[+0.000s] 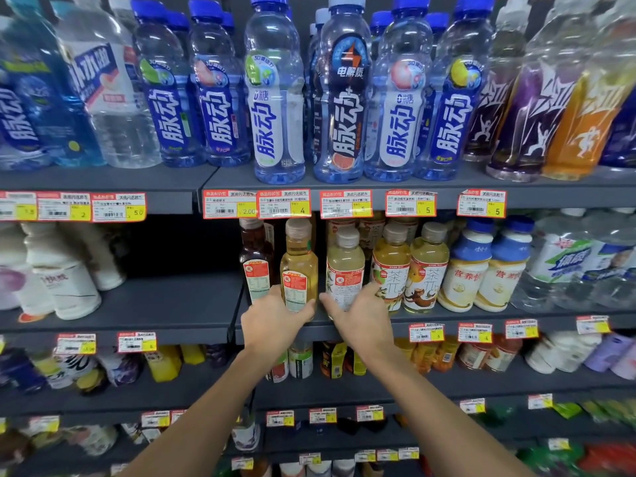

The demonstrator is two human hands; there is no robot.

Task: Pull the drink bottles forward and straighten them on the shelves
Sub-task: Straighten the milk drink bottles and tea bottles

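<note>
My left grip (pixel 275 320) wraps the amber bottle (pixel 298 266) low, my right grip (pixel 361 316) the pale bottle (pixel 345 268) at its 3 o'clock. Held low, they should slide forward without tipping

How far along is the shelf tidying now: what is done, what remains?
Looks done: the blue-capped bottles stand upright at the top shelf's front. In hand: the left hand grips the amber bottle, the right hand the pale bottle. Remaining: the white bottles sit well back.

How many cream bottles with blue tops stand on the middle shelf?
2, side by side right of the tea bottles: the left bottle and the right bottle. Others may hide behind them.
</note>
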